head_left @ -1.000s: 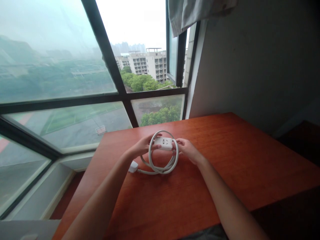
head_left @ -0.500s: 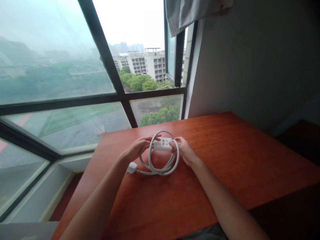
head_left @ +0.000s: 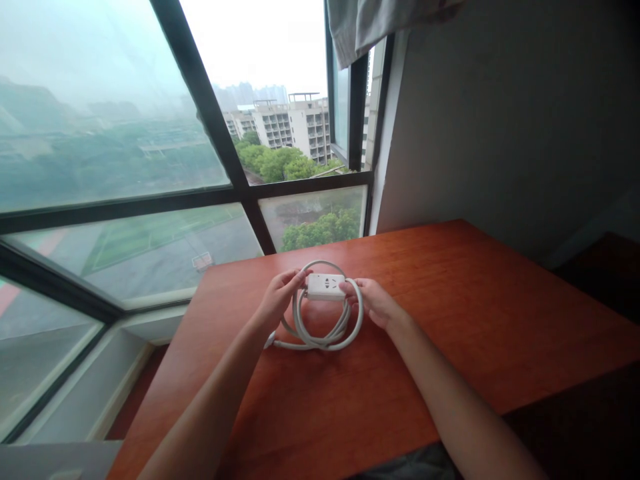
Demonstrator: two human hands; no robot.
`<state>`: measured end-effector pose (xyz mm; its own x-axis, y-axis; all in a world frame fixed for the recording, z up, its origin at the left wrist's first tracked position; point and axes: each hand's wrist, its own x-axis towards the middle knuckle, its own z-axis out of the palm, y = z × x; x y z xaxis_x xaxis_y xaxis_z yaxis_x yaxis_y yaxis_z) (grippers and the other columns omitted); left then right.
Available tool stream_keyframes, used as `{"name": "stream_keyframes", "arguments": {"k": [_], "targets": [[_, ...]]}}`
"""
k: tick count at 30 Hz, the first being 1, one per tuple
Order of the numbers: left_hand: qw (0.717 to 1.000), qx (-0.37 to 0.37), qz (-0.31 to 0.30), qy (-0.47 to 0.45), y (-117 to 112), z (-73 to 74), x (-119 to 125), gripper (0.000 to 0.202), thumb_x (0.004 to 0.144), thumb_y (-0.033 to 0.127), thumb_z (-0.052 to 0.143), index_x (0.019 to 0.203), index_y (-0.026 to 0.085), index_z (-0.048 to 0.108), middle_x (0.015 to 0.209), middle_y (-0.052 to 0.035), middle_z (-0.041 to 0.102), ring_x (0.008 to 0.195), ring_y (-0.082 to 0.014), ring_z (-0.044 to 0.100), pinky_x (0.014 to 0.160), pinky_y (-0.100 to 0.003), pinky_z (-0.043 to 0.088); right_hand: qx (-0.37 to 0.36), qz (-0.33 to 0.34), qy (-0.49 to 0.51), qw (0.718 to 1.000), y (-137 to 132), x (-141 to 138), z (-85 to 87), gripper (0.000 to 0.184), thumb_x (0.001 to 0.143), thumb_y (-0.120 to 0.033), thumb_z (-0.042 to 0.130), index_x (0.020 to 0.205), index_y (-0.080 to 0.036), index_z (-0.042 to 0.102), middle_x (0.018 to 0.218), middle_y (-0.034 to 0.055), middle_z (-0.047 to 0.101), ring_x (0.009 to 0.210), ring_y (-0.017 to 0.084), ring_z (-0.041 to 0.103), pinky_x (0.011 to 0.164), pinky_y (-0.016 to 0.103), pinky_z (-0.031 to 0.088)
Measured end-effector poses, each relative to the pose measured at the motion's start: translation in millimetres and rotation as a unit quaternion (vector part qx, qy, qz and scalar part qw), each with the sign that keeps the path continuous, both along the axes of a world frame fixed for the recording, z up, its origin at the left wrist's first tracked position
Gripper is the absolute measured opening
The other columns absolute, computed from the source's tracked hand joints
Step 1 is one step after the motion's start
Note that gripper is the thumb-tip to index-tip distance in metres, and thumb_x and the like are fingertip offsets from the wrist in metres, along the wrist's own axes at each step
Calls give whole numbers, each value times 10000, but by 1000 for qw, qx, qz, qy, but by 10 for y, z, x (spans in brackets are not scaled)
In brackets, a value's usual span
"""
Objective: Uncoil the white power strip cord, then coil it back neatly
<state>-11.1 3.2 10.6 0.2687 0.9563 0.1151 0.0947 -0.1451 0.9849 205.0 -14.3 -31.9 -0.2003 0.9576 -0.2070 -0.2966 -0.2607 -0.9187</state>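
Observation:
A small white power strip (head_left: pixel 317 287) with socket holes on its face is held up over the table, inside loops of its own pale cord (head_left: pixel 358 322). My right hand (head_left: pixel 377 301) grips the strip's right end, thumb on the front face, with a loop of cord against the fingers. At the strip's left end my left hand (head_left: pixel 280 292) is closed, thumb and fingers pinching the cord. The lower loops hang down to the tabletop. Partly behind my left forearm, the white plug (head_left: pixel 270 339) shows at the cord's end.
The reddish-brown wooden table (head_left: pixel 475 320) reaches to the window. Dark window frames (head_left: pixel 200 198) stand along its far and left sides, with a grey wall (head_left: pixel 465 133) at the right. A pale curtain (head_left: pixel 365 23) hangs above.
My left hand's spread fingers have closed on the cord beside the strip. The left-hand loop has shifted right, and my left forearm now covers more of the plug.

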Motion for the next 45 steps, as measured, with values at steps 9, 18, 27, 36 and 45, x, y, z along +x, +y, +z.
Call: {"name": "stream_keyframes", "arguments": {"k": [9, 18, 27, 36, 45], "targets": [[995, -31, 80, -41, 15, -160, -64, 464, 791, 514, 637, 1021, 116, 703, 1082, -131, 688, 964, -232, 617, 883, -341, 471, 44, 52, -23, 997, -23, -3, -42, 368, 695, -456, 716, 885, -141, 704, 668, 3, 630, 530, 77, 481, 480, 181, 352], [995, 6, 90, 52, -27, -162, -172, 441, 811, 544, 572, 896, 130, 697, 983, -118, 688, 947, -245, 609, 833, -346, 481, 80, -21, -80, 993, 53, 395, 99, 258, 685, -374, 611, 769, -138, 677, 561, -25, 542, 464, 64, 355, 417, 175, 241], [993, 6, 101, 66, -1, -205, -266, 426, 811, 544, 539, 729, 137, 635, 792, -88, 649, 784, -204, 599, 715, -307, 480, 8, -187, 39, 982, 190, 627, -24, 179, 601, -317, 616, 690, -163, 591, 539, -35, 538, 447, 77, 409, 370, 190, 262], [982, 8, 166, 85, 129, -376, -471, 478, 781, 596, 531, 726, 132, 632, 777, -105, 661, 761, -224, 613, 674, -316, 479, 9, -348, 90, 933, 240, 718, 20, 169, 599, -291, 599, 720, -177, 564, 610, -29, 577, 443, 66, 425, 310, 168, 251], [984, -53, 166, 48, 134, -395, -563, 499, 708, 629, 586, 680, 132, 615, 696, -77, 637, 647, -184, 586, 584, -269, 456, -20, -480, 46, 876, 302, 894, -63, 227, 651, -327, 600, 810, -165, 604, 655, -31, 603, 440, 54, 439, 334, 147, 277]]}}
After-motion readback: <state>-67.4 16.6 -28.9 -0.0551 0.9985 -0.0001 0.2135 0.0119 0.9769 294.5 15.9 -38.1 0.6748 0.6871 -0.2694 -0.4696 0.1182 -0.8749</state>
